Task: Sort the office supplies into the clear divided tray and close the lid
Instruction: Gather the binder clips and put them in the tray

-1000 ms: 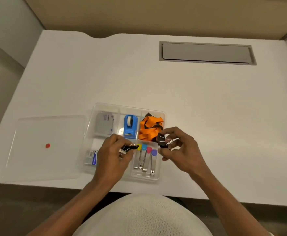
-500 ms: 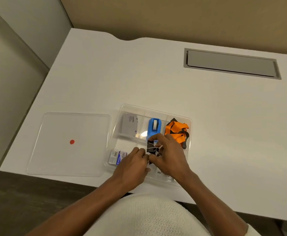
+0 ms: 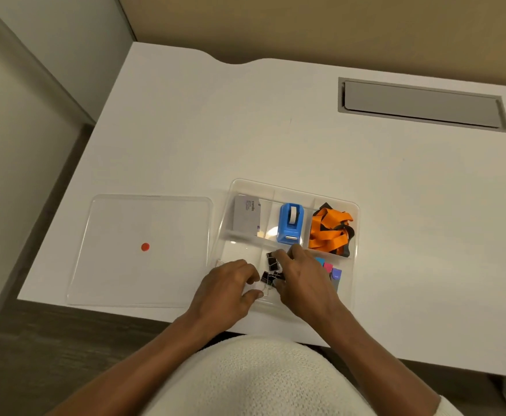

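Observation:
The clear divided tray [image 3: 289, 187] sits near the desk's front edge. Its back row holds a grey card box [image 3: 247, 216], a blue tape dispenser [image 3: 290, 223] and an orange lanyard [image 3: 331, 232]. Black binder clips [image 3: 272, 262] lie in the front middle compartment. My left hand [image 3: 227, 286] pinches one clip [image 3: 267, 278] from the left. Over the clips from the right, my right hand [image 3: 302, 280] has its fingertips on them. Coloured-headed clips [image 3: 331, 270] show in the front right compartment, partly hidden by that hand. The clear lid [image 3: 143, 223] with a red dot lies flat to the tray's left.
The white desk [image 3: 395, 220] has a grey cable hatch [image 3: 422, 105] at the back right. Its left edge drops beside a wall panel [image 3: 20, 145]. My white knitted top [image 3: 257, 379] fills the bottom of the view. A small box corner [image 3: 219, 262] peeks out at the front left compartment.
Both hands have come down from above the tray into its front middle compartment with the black binder clips. The view has shifted, so tray and lid now appear further right.

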The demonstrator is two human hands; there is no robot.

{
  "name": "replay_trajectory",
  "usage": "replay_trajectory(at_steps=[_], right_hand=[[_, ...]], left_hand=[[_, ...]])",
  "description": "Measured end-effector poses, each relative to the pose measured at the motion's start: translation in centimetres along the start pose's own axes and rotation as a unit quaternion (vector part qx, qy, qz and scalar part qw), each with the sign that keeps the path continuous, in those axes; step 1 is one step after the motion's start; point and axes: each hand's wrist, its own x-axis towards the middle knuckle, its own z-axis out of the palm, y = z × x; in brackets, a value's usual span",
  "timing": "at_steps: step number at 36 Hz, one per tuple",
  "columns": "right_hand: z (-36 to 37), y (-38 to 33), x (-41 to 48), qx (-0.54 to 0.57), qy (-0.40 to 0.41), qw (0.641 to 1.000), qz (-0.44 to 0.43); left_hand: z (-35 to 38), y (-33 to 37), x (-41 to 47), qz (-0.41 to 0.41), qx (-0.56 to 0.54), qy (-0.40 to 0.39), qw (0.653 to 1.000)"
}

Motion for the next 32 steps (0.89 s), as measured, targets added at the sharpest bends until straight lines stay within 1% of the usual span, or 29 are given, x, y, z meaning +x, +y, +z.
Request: replay_trajectory(at_steps=[4, 7, 10, 13, 16, 20, 27, 30, 32], right_hand=[[0.6, -0.2, 0.0, -0.034, -0.031, 0.999, 0.000], [1.2, -0.3, -0.1, -0.046, -0.051, 0.998, -0.012], [1.6, -0.3, -0.3, -0.056, -0.042, 0.997, -0.016], [1.9, -0.1, -0.2, -0.055, -0.023, 0.998, -0.010], [2.1, 0.1, -0.1, -0.051, -0.019, 0.998, -0.010], [1.9, 0.0, -0.1, -0.052, -0.014, 0.999, -0.007], [0.2, -1.4, -0.9, -0.090, -0.008, 0.996, 0.004], [-0.8, -2.3, -0.6, -0.055, 0.002, 0.998, -0.013], [-1.8, -3.4, -0.1, 0.003, 0.011, 1.000, -0.018]], left_hand=[[0.8, 0.0, 0.2, -0.007, 0.017, -0.016, 1.000], [0.9, -0.2, 0.4, -0.017, -0.005, -0.018, 1.000], [0.9, -0.5, 0.2, -0.022, -0.022, -0.037, 0.999], [1.2, -0.8, 0.0, 0.001, 0.003, -0.065, 0.998], [1.4, -0.8, -0.1, 0.011, 0.020, -0.073, 0.997], [1.7, -0.5, -0.1, 0.009, 0.011, -0.071, 0.997], [1.6, -0.4, -0.4, -0.001, 0.000, -0.061, 0.998], [0.7, -0.5, -1.1, -0.021, -0.036, -0.037, 0.998], [-0.6, -0.8, -1.5, -0.044, -0.063, -0.008, 0.997]])
